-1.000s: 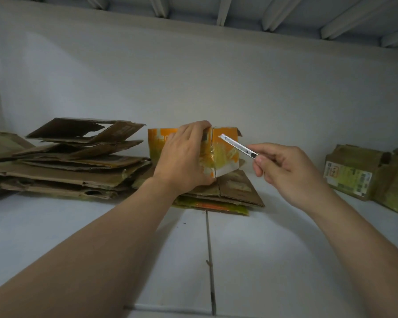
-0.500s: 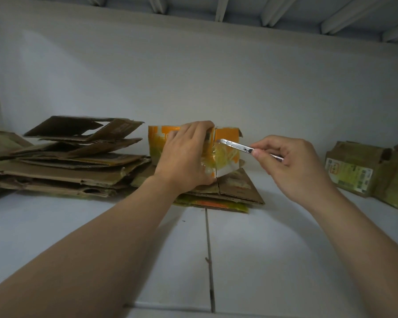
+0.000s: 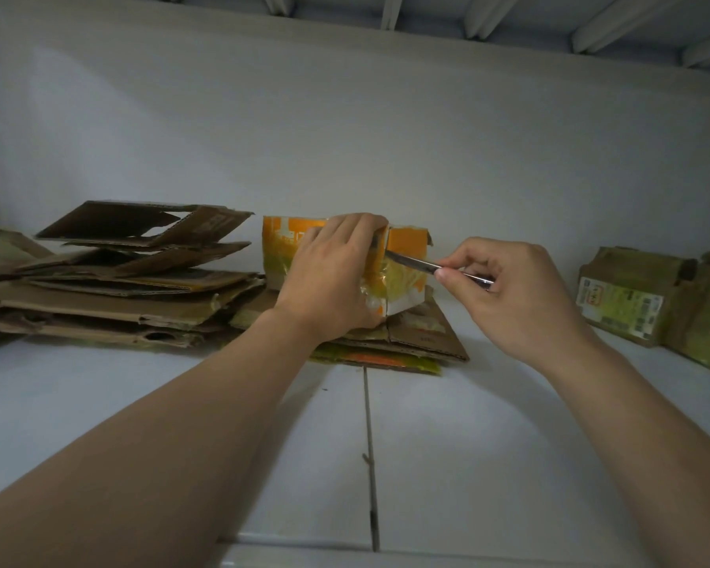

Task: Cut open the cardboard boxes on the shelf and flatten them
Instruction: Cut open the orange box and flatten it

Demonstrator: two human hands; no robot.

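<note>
Left of the left hand lies a stack of flattened cardboard [image 3: 111, 289]. The left hand [image 3: 333, 276] holds the orange box [image 3: 406, 243] as before, fingers curled over its top edge. A second ago the knife [image 3: 415, 262] was clear of the box, tip raised. Now its blade sits in the corner seam just right of those fingers. The right hand [image 3: 521, 297] pinches the handle. The cut has probably begun. Further right, the brown boxes [image 3: 632, 297] wait on the shelf [image 3: 468, 444].
</note>
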